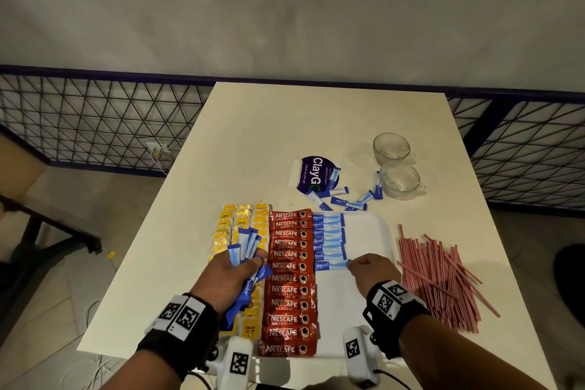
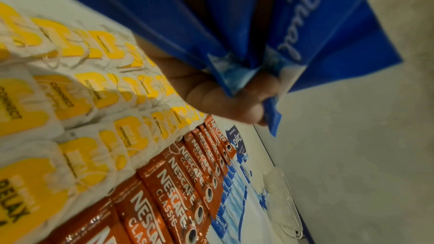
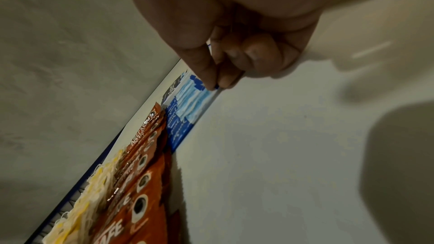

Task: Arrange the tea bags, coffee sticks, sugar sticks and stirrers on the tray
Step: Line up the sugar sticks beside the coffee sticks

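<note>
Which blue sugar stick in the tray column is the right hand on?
The nearest stick, lowest in the column beside the coffee sticks. The right hand pinches its right end; the sticks beyond it lie untouched.

Glossy foil coffee sticks (image 1: pixel 289 279); matt paper tea bags (image 1: pixel 242 223); shiny blue sugar sticks (image 1: pixel 328 233); clear glass cups (image 1: pixel 392 147); smooth matt counter (image 1: pixel 285 130).

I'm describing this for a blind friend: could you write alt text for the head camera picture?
A right hand pinches a blue sugar stick onto a white tray, beside rows of red coffee sticks and yellow tea bags. The left hand grips more blue sticks; red-striped stirrers lie on the table, right of the tray.
</note>
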Tool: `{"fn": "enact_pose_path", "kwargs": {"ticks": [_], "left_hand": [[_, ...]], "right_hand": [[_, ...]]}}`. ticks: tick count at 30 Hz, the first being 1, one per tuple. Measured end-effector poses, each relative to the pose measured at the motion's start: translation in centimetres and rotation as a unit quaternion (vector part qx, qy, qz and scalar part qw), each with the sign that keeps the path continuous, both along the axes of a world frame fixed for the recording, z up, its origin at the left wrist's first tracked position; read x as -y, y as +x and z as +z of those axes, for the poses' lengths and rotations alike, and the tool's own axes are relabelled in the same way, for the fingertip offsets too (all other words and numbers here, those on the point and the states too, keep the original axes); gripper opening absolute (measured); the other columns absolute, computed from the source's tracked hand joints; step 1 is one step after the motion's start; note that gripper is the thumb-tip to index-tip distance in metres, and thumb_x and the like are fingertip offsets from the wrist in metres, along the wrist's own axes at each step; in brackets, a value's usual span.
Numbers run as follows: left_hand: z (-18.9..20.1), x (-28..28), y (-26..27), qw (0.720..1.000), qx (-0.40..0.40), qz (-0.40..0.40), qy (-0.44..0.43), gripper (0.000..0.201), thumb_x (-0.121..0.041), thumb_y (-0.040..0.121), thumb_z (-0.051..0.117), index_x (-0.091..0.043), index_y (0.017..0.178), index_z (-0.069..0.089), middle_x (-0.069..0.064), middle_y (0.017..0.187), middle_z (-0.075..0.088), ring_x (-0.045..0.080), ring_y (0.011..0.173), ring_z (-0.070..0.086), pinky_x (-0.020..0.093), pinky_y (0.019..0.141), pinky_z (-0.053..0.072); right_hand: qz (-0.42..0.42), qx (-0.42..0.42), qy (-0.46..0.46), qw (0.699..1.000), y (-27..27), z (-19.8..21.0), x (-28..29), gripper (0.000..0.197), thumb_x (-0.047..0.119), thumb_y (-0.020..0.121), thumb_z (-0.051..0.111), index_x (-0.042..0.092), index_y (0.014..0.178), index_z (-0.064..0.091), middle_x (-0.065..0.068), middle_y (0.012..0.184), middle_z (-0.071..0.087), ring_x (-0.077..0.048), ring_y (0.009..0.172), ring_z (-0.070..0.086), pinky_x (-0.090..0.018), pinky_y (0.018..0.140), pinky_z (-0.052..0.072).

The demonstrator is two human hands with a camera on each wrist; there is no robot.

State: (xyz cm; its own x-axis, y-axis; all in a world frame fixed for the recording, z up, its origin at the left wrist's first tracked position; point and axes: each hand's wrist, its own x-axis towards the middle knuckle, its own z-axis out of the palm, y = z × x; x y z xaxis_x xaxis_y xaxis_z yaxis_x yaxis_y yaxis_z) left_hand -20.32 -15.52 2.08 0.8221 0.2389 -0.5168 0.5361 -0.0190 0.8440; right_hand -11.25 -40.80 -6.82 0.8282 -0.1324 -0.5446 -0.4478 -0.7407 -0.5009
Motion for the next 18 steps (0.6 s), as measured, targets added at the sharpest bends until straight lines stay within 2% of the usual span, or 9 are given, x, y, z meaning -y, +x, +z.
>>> {"fn": "enact_pose_path", "kwargs": {"ticks": [4, 9, 18], "left_hand": [[0.03, -0.13, -0.08, 1.0, -0.002, -0.001, 0.001, 0.013, -0.013, 0.095, 0.057, -0.017, 0.1, 0.068, 0.008, 0.053, 0.058, 0.021, 0.038, 0.048, 0.029, 0.041, 0.048], [0.11, -0.1, -0.16, 1.0, -0.003, 0.001, -0.002, 0.013, -0.012, 0.095, 0.056, -0.015, 0.101, 0.068, 0.006, 0.05, 0.058, 0.021, 0.037, 0.047, 0.028, 0.04, 0.047], [0.33, -0.04, -0.06, 1.0, 0.001, 0.008, -0.004, 0.012, -0.01, 0.095, 0.056, -0.013, 0.099, 0.068, 0.009, 0.053, 0.059, 0.019, 0.036, 0.047, 0.028, 0.038, 0.047]], "right_hand": [[0.002, -0.003, 0.0, 1.0, 0.2, -0.23, -0.08, 0.016, 0.04, 0.087, 0.063, 0.025, 0.083, 0.068, 0.004, 0.087, 0.068, -0.016, 0.077, 0.059, -0.021, 0.064, 0.039], [0.003, -0.008, 0.014, 1.0, 0.36, -0.21, -0.05, 0.015, 0.037, 0.086, 0.063, 0.024, 0.079, 0.067, 0.003, 0.086, 0.068, -0.017, 0.079, 0.06, -0.022, 0.068, 0.042], [-0.003, -0.004, 0.029, 1.0, 0.46, -0.56, 0.1, 0.016, 0.039, 0.082, 0.065, 0.023, 0.08, 0.07, 0.003, 0.086, 0.071, -0.018, 0.082, 0.063, -0.027, 0.076, 0.051]]}}
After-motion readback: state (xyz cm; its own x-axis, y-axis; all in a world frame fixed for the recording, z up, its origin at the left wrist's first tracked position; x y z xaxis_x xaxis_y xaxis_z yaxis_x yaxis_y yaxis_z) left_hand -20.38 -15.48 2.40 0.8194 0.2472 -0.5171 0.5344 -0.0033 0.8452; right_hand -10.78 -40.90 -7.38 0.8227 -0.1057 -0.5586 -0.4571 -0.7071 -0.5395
